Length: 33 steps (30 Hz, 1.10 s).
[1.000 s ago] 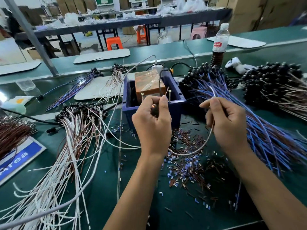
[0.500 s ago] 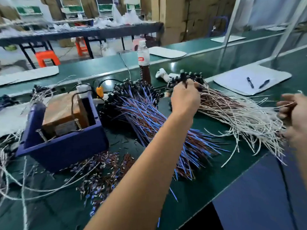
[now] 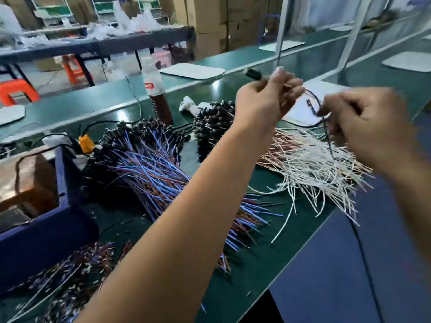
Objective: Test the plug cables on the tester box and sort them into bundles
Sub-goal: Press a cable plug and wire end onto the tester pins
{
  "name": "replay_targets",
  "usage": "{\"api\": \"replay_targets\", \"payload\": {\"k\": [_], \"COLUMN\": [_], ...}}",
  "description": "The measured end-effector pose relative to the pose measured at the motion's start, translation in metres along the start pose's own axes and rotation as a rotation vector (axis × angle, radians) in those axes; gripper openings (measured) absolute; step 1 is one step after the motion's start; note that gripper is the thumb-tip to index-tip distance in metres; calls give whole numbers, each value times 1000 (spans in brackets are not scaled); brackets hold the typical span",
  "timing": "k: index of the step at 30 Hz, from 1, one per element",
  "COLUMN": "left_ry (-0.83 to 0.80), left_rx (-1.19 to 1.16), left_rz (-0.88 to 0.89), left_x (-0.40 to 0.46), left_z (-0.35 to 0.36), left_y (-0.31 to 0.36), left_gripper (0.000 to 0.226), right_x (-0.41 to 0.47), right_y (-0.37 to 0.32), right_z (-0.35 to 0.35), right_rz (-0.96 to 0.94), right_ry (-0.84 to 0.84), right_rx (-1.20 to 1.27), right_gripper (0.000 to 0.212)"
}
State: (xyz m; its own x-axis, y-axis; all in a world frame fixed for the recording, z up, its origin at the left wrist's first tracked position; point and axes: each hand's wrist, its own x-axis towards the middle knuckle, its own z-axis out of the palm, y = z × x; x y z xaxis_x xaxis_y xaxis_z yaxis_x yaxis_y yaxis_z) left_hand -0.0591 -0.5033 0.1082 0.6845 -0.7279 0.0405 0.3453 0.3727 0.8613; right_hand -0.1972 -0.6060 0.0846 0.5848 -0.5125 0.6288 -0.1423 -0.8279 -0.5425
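**Plug cable lifted between two raised hands**

One plug cable (image 3: pixel 314 101) is pinched in curled fingers of the left hand (image 3: pixel 263 101) and right hand (image 3: pixel 363 127), held above the white-wire bundle (image 3: pixel 310 164). Half a second earlier the left hand was reaching into that bundle, and the hands were farther apart.

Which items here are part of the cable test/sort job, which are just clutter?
Job:
- black plug cable, held by left hand and right hand
- blue tester box
- blue-brown cable bundle
- white-copper cable bundle

Lying about:
- drink bottle
- wire offcuts
- white pads
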Motion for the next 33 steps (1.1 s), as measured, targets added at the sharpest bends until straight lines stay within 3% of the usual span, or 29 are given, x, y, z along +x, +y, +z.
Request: {"api": "replay_targets", "payload": {"k": [3, 6, 8, 11, 13, 16, 19, 21, 24, 29, 33], "left_ry": [19, 33, 75, 210, 291, 346, 391, 424, 324, 369, 394], "left_rx": [-155, -222, -267, -361, -371, -272, -74, 0, 46, -8, -46], "left_rz": [-12, -53, -89, -125, -122, -143, -101, -85, -161, -262, -250], "left_x": [10, 18, 23, 32, 33, 31, 27, 18, -3, -40, -82], "left_z": [-5, -9, -15, -27, -32, -39, -48, -57, -71, -107, -144], "left_y": [7, 5, 0, -12, -20, -30, -33, -29, -22, -1, 25], "left_gripper": [25, 25, 21, 18, 21, 16, 22, 28, 35, 31, 28], "right_x": [16, 31, 44, 59, 59, 48, 38, 36, 39, 38, 16], "right_y": [-1, -4, 5, 25, 35, 53, 62, 64, 57, 9, -59], "right_z": [-15, -16, -1, 44, 77, 114, 131, 136, 138, 142, 160], "right_rz": [-49, -55, -39, -10, 29, 92, 184, 209, 242, 182, 41], "right_ry": [80, -9, -24, -35, -198, -565, -699, -686, -599, -155, -15], "right_rx": [-84, -136, -299, -482, -571, -716, -683, -680, -715, -443, -329], "right_gripper": [35, 36, 43, 32, 31, 49, 64, 67, 68, 30, 26]}}
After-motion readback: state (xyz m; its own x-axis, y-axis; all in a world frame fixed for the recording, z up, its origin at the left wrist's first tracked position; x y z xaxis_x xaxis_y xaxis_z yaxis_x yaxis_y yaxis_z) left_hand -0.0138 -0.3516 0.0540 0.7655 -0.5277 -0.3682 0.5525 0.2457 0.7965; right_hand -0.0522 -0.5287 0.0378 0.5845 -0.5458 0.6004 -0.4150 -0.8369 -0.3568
